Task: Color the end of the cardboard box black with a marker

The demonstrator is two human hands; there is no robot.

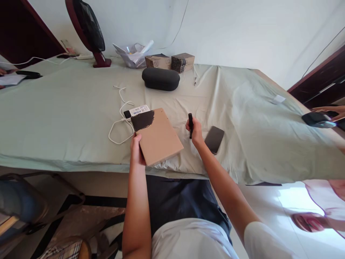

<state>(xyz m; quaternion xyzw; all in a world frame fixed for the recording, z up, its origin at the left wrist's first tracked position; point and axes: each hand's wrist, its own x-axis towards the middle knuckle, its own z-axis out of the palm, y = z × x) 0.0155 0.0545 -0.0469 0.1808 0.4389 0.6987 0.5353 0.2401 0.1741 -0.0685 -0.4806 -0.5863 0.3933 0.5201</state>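
A flat brown cardboard panel (159,138) lies on the pale green cloth of the table (67,118), its far corner blackened with ink. My left hand (137,151) grips the panel's near left edge, fingers closed on it. My right hand (194,131) is to the right of the panel, closed around a black marker (190,124) held upright just above the cloth. A dark phone (214,139) lies face up just right of that hand.
A white power bank (137,111) with a looping white cable sits behind the panel. Farther back are a black oval case (160,78), two small cardboard boxes (169,62), a clear bin and a fan (88,28). Another person's hand with a dark device (319,118) shows at the right edge.
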